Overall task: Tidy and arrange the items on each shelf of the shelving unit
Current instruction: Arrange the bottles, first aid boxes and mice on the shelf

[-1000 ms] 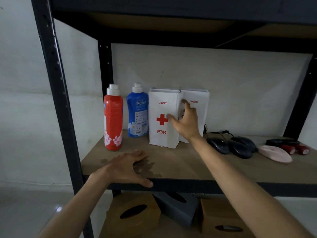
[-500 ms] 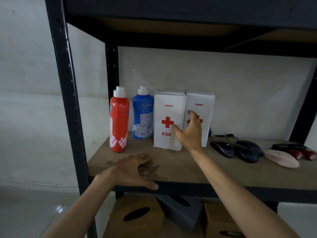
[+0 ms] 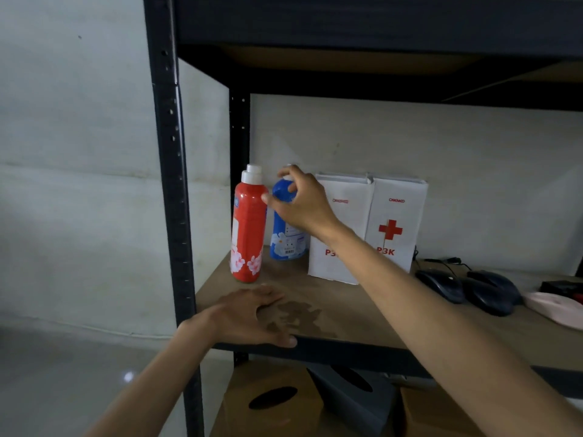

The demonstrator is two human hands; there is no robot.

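On the wooden shelf (image 3: pixel 362 313) a red bottle (image 3: pixel 249 228) with a white cap stands at the left. Just behind and to the right of it is a blue bottle (image 3: pixel 288 244). My right hand (image 3: pixel 299 203) is curled around the blue bottle's top, thumb on its left shoulder, hiding the cap. Two white first-aid boxes, one (image 3: pixel 334 263) partly behind my forearm and one (image 3: pixel 394 222) with a red cross, stand side by side to the right. My left hand (image 3: pixel 252 316) lies flat on the shelf's front edge, fingers spread, holding nothing.
Two dark computer mice (image 3: pixel 441 285) (image 3: pixel 492 291) and a pink object (image 3: pixel 555 310) lie at the right of the shelf. A black upright post (image 3: pixel 170 184) stands at the left. Brown and grey tissue boxes (image 3: pixel 271 402) (image 3: pixel 353 392) sit on the shelf below.
My right hand has left the first-aid boxes and moved left and up onto the blue bottle's top. The view has shifted right. My left hand stays on the shelf edge.
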